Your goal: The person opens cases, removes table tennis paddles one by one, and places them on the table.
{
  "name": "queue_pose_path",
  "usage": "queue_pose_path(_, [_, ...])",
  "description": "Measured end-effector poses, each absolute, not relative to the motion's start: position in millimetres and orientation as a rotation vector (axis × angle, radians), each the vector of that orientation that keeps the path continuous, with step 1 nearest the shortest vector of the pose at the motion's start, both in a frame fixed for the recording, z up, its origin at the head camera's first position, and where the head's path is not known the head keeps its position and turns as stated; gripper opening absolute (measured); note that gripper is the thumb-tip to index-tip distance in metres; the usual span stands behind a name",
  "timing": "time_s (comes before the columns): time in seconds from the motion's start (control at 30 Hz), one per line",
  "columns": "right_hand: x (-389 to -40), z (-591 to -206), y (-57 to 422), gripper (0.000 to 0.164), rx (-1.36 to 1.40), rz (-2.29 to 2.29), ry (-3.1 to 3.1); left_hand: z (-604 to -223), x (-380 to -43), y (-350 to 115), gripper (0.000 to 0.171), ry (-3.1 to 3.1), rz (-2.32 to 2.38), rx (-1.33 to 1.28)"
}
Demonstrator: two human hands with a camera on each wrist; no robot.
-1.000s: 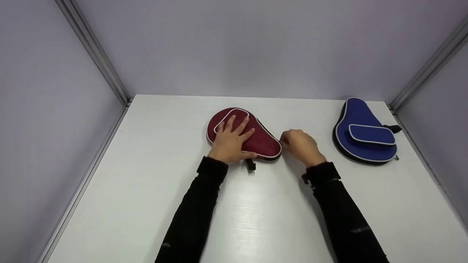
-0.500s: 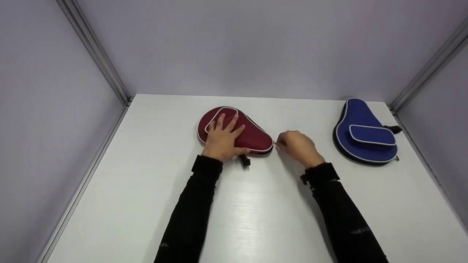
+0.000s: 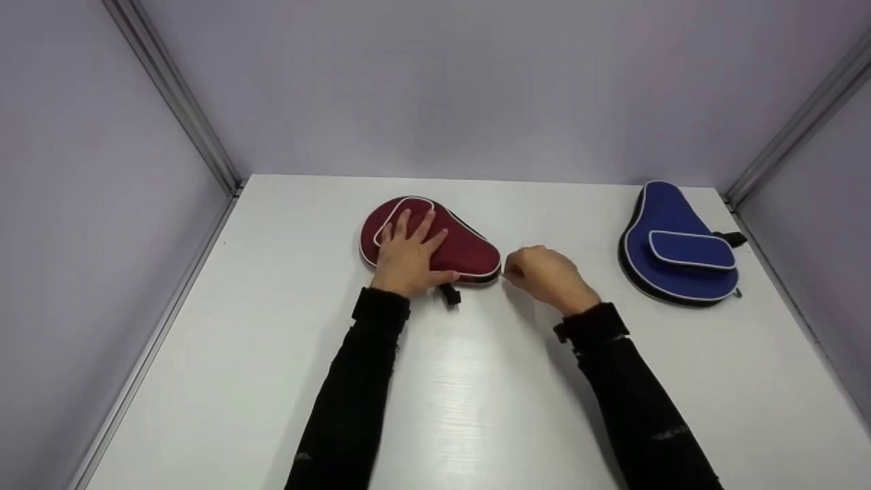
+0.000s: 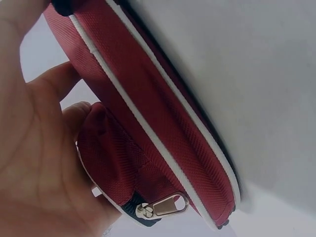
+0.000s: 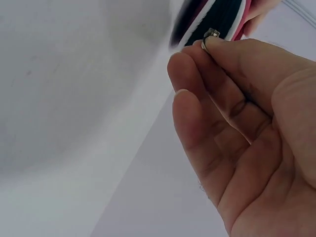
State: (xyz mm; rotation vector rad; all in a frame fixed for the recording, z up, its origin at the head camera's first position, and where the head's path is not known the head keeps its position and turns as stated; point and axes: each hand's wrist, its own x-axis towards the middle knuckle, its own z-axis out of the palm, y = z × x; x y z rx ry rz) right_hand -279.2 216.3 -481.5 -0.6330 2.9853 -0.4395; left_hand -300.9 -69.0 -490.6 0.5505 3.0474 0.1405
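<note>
A dark red table tennis paddle case with white piping lies flat on the table, round end to the left and narrow end to the right. My left hand rests on its round end with fingers spread, over the front pocket. A metal zipper pull hangs from that pocket in the left wrist view. At the case's narrow end, my right hand pinches the main zipper's pull between thumb and index finger. A short black strap sticks out from the near side of the case.
A blue paddle case with a front pocket lies at the right, its narrow end toward the back edge. The white table is enclosed by a back wall and side walls with metal corner posts.
The red case has slid left and slightly away, with my left hand resting on it. My right hand has shifted a little left, still at the narrow end.
</note>
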Motion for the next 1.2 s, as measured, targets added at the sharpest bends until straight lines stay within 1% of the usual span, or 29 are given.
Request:
queue_pose_path(0.23, [-274.7, -475.5, 204.5, 0.014, -0.705, -0.439, 2.939, -490.6, -300.8, -71.3, 0.099, 3.052, 0.136, 0.533])
queue_pose_path(0.4, [-271.2, -473.3, 196.5, 0.012, -0.737, -0.442, 2.925, -489.3, -300.4, -70.3, 0.099, 3.047, 0.138, 0.536])
queue_pose_path(0.77, [-263.5, -481.4, 173.1, 0.011, -0.81, -0.451, 2.948, -486.0, -297.6, -69.3, 0.097, 3.042, 0.12, 0.564])
queue_pose_path(0.97, [-262.4, -481.8, 174.7, 0.01, -0.816, -0.516, 2.929, -487.3, -293.0, -68.6, 0.097, 3.039, 0.097, 0.588])
queue_pose_path(1.07, [-264.5, -477.4, 181.2, 0.014, -0.815, -0.574, 2.897, -486.7, -291.2, -66.7, 0.096, 3.038, 0.078, 0.593])
queue_pose_path(1.2, [-268.4, -467.3, 194.5, 0.023, -0.776, -0.671, 2.887, -484.9, -289.6, -63.0, 0.097, 3.019, 0.076, 0.613])
